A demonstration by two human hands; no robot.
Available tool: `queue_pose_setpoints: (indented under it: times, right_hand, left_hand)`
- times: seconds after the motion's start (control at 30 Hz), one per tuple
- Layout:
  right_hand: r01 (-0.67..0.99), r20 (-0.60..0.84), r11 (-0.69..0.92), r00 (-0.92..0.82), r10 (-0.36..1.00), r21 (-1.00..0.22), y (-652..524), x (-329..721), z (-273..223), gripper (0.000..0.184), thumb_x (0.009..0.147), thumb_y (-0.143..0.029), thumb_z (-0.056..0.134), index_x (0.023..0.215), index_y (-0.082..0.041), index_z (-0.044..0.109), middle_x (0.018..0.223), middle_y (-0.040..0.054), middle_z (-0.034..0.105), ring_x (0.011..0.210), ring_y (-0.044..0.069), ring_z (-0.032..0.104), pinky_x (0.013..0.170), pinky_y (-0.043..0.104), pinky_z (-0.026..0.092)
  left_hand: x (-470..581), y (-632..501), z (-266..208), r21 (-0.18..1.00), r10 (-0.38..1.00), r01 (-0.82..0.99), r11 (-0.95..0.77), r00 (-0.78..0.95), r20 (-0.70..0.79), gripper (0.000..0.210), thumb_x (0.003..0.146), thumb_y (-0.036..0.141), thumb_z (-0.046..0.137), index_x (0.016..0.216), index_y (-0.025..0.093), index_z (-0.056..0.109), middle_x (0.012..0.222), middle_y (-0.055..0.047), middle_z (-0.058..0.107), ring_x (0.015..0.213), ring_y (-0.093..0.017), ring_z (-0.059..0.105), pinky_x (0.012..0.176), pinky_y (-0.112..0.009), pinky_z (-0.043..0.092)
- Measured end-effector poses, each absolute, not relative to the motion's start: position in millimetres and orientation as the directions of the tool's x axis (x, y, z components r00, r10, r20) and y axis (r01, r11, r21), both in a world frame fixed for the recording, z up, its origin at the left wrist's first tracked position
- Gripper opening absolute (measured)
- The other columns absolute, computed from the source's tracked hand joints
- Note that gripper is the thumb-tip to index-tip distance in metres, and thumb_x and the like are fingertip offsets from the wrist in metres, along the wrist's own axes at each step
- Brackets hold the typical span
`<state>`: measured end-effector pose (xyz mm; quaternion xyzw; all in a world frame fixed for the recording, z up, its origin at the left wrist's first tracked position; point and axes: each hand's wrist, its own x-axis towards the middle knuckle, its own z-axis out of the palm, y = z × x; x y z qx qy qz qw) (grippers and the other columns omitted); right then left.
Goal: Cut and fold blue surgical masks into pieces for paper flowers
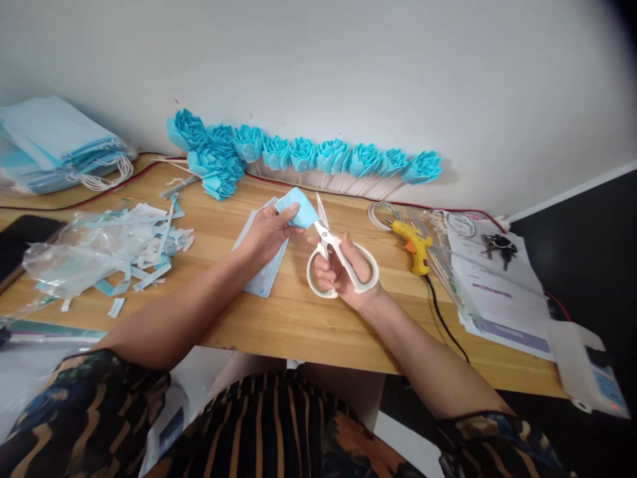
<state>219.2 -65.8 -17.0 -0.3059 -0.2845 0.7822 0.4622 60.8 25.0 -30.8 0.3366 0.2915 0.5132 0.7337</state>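
My left hand (pixel 275 229) pinches a small folded piece of light blue fabric (pixel 302 204), thumb on top. White-handled scissors (pixel 367 265) are in my right hand (pixel 343 269), with fingers through the loops. Their blades stand apart, tips pointing away from me, beside the right edge of the blue piece; whether a blade touches it I cannot tell. Beneath my left hand, a stack of pale blue sheets (pixel 266 272) lies on the wooden table (pixel 318 332).
Blue fabric flowers (pixel 333 157) on sticks lean along the wall. Scraps (pixel 154 249) and a clear plastic bag (pixel 84 249) lie left, near a phone (pixel 30 239) and a pile of blue face masks (pixel 60 136). Right are a yellow glue gun (pixel 415 245), papers (pixel 497 285) and keys (pixel 502 245).
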Motion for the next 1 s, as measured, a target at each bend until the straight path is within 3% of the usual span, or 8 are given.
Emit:
queue_pose_setpoints:
  times: [0.27, 0.67, 1.0]
  right_hand:
    - [-0.512, -0.259, -0.422, -0.361, 0.896, -0.748, -65.9, 218.0, -14.8, 0.050, 0.090, -0.063, 0.054, 0.105, -0.017, 0.066, 0.058, -0.0054, 0.049, 0.044, 0.006, 0.037, 0.038, 0.018, 0.032]
    - [-0.517, -0.206, -0.375, -0.354, 0.912, -0.770, -67.3, 218.9, -20.0, 0.052, 0.079, -0.064, 0.068, 0.102, -0.016, 0.068, 0.059, -0.0056, 0.050, 0.044, 0.005, 0.037, 0.037, 0.017, 0.033]
    - [-0.480, -0.225, -0.385, -0.358, 0.906, -0.788, -65.6, 218.0, -20.9, 0.056, 0.083, -0.066, 0.061, 0.107, -0.016, 0.067, 0.056, -0.0073, 0.048, 0.041, 0.004, 0.035, 0.035, 0.016, 0.030]
  left_hand:
    - [60.3, 24.3, -30.0, 0.795, 0.949, -0.554, 0.246, 0.303, -0.082, 0.020, 0.078, 0.023, 0.080, 0.082, 0.011, 0.065, 0.072, 0.000, 0.067, 0.061, -0.008, 0.062, 0.056, -0.018, 0.053]
    - [60.8, 25.1, -27.6, 0.789, 0.950, -0.552, 0.269, 0.287, -0.123, 0.017, 0.078, 0.020, 0.080, 0.082, 0.011, 0.066, 0.072, 0.000, 0.069, 0.060, -0.008, 0.063, 0.054, -0.018, 0.052]
    - [59.8, 24.9, -27.2, 0.782, 0.949, -0.562, 0.270, 0.292, -0.118, 0.015, 0.078, 0.019, 0.079, 0.083, 0.012, 0.066, 0.073, 0.000, 0.070, 0.060, -0.008, 0.063, 0.053, -0.017, 0.052]
